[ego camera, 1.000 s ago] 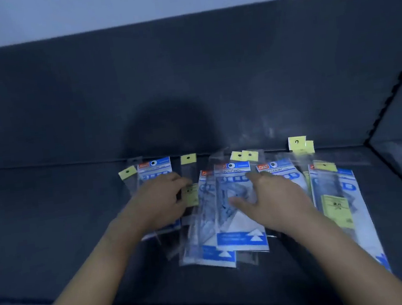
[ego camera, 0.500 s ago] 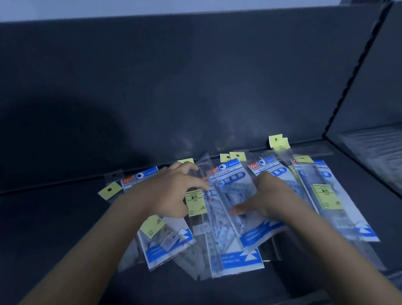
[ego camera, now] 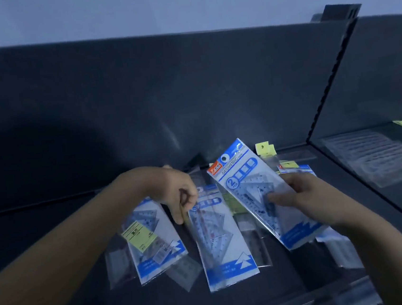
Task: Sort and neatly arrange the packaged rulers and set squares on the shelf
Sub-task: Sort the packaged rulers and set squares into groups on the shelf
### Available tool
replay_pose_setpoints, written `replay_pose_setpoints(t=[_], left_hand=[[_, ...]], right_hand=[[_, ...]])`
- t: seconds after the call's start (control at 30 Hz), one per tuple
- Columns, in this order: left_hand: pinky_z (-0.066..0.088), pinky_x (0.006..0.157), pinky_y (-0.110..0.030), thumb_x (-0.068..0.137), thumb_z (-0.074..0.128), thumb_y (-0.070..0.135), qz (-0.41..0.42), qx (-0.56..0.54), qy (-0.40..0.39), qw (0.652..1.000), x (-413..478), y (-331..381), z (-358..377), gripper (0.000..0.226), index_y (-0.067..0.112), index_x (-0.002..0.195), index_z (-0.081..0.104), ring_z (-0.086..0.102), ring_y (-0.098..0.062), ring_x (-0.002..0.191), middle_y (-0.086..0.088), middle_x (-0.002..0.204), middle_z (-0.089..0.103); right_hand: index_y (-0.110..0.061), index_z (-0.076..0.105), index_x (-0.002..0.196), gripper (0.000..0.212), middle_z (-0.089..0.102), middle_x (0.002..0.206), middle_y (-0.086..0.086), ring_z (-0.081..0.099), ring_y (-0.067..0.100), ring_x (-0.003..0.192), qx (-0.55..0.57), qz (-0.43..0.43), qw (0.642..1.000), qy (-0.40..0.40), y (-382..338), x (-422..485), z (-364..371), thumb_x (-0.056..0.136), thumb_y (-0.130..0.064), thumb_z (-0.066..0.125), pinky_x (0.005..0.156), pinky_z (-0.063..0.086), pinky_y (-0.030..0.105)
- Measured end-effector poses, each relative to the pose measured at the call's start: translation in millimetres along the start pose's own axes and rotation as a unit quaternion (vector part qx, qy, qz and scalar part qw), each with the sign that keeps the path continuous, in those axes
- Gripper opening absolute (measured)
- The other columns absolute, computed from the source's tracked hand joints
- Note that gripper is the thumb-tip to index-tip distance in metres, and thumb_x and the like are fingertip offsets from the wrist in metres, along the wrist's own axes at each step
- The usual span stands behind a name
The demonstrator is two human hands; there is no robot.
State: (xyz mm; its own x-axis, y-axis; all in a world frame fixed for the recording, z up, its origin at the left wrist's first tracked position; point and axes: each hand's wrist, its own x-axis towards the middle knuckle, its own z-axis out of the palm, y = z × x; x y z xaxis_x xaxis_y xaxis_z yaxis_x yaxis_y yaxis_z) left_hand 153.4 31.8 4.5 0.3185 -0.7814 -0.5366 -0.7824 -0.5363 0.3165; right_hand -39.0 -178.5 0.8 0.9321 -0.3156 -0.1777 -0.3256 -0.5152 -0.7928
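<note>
Blue-topped set-square pack in right hand, long axis diagonal, header up-left.

On the shelf, the left pack lies beside the middle pack, with the raised pack right of both.

Shelf floor is lying open twd 9 o'clock, w/ pkts crowding ctr & divider blocking 3 o'clock.

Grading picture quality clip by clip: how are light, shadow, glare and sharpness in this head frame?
Head view: dim, bluish light; a soft shadow darkens the dark grey shelf back panel on its left; a faint glare streak near its middle; the clear blue-printed set-square packet in the right hand reads legibly; the lying packets look softer.
</note>
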Motion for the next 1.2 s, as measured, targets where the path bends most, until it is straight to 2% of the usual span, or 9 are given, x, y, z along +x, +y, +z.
replay_pose_setpoints(t=[0.07,0.17,0.33,0.43,0.57,0.77,0.9,1.03,1.2], left_hand=[[0.041,0.066,-0.015,0.076,0.080,0.018,0.038,-0.081,0.019,0.996,-8.8,0.6,-7.0,0.015,0.025,0.077,0.067,0.055,0.003,0.066,0.019,0.069,0.065],[0.044,0.067,-0.014,0.085,0.071,0.013,0.111,-0.174,0.106,0.973,-20.5,4.8,-23.3,0.008,0.021,0.082,0.070,0.061,-0.001,0.072,0.009,0.078,0.069],[0.047,0.062,-0.008,0.091,0.059,0.007,0.137,-0.247,0.263,0.923,-11.0,50.6,-43.8,0.012,0.012,0.092,0.069,0.064,0.001,0.072,0.008,0.080,0.073],[0.052,0.079,-0.025,0.092,0.060,0.011,0.136,-0.234,0.300,0.914,11.7,98.4,-40.6,0.014,0.018,0.099,0.069,0.068,-0.015,0.084,0.000,0.092,0.073],[0.054,0.076,-0.040,0.088,0.066,0.012,0.140,-0.196,0.355,0.903,55.3,174.4,-30.0,0.017,0.024,0.100,0.069,0.066,-0.026,0.082,0.002,0.089,0.070],[0.050,0.069,-0.023,0.085,0.064,0.004,0.125,-0.168,0.355,0.911,151.0,298.9,-22.6,0.029,0.024,0.106,0.067,0.058,0.000,0.064,0.014,0.087,0.065],[0.052,0.075,-0.025,0.080,0.073,0.006,0.131,-0.194,0.358,0.904,207.3,378.3,-33.9,0.035,0.026,0.107,0.063,0.063,-0.008,0.074,0.008,0.094,0.067],[0.055,0.081,-0.032,0.077,0.075,-0.001,0.116,-0.239,0.349,0.898,254.6,438.8,-48.6,0.034,0.013,0.107,0.066,0.065,-0.015,0.076,-0.003,0.096,0.070],[0.055,0.081,-0.046,0.074,0.076,-0.006,0.117,-0.280,0.339,0.890,319.0,491.0,-67.5,0.032,0.008,0.102,0.067,0.065,-0.022,0.074,-0.008,0.096,0.071]], right_hand=[[-0.017,0.067,0.088,0.007,0.070,0.082,0.001,0.064,0.021,0.076,-0.032,-0.022,0.998,0.055,1.3,-1.2,-2.0,0.087,-0.022,0.063,0.069,0.047,0.033],[-0.019,0.064,0.100,0.013,0.067,0.090,-0.004,0.061,0.016,0.083,-0.099,-0.034,0.988,0.111,8.5,-4.9,-10.8,0.089,-0.021,0.059,0.074,0.047,0.033],[-0.026,0.057,0.088,0.011,0.063,0.089,-0.011,0.059,0.007,0.080,-0.113,-0.081,0.987,0.086,22.9,-29.3,-46.1,0.085,-0.026,0.067,0.073,0.046,0.029],[-0.019,0.061,0.081,0.008,0.068,0.085,-0.001,0.064,0.016,0.083,-0.095,-0.086,0.990,0.064,35.8,-48.3,-77.5,0.083,-0.020,0.069,0.075,0.050,0.037],[-0.022,0.063,0.078,0.009,0.067,0.080,-0.004,0.063,0.016,0.080,-0.140,-0.086,0.986,0.036,74.2,-73.5,-129.7,0.086,-0.018,0.061,0.071,0.050,0.038],[-0.017,0.062,0.077,0.013,0.062,0.077,-0.003,0.060,0.015,0.078,-0.130,-0.100,0.983,0.079,161.8,-107.2,-231.5,0.089,-0.018,0.059,0.070,0.046,0.036],[-0.015,0.065,0.080,0.011,0.065,0.080,-0.001,0.061,0.016,0.079,-0.138,-0.085,0.983,0.090,215.5,-124.8,-301.7,0.090,-0.017,0.059,0.074,0.048,0.039],[-0.025,0.062,0.075,0.014,0.067,0.083,-0.004,0.062,0.014,0.082,-0.147,-0.062,0.982,0.104,252.2,-137.1,-356.7,0.088,-0.019,0.062,0.079,0.051,0.041],[-0.017,0.066,0.080,0.009,0.069,0.086,0.000,0.064,0.014,0.084,-0.120,-0.067,0.983,0.118,290.3,-130.3,-408.5,0.085,-0.024,0.069,0.081,0.050,0.037]])
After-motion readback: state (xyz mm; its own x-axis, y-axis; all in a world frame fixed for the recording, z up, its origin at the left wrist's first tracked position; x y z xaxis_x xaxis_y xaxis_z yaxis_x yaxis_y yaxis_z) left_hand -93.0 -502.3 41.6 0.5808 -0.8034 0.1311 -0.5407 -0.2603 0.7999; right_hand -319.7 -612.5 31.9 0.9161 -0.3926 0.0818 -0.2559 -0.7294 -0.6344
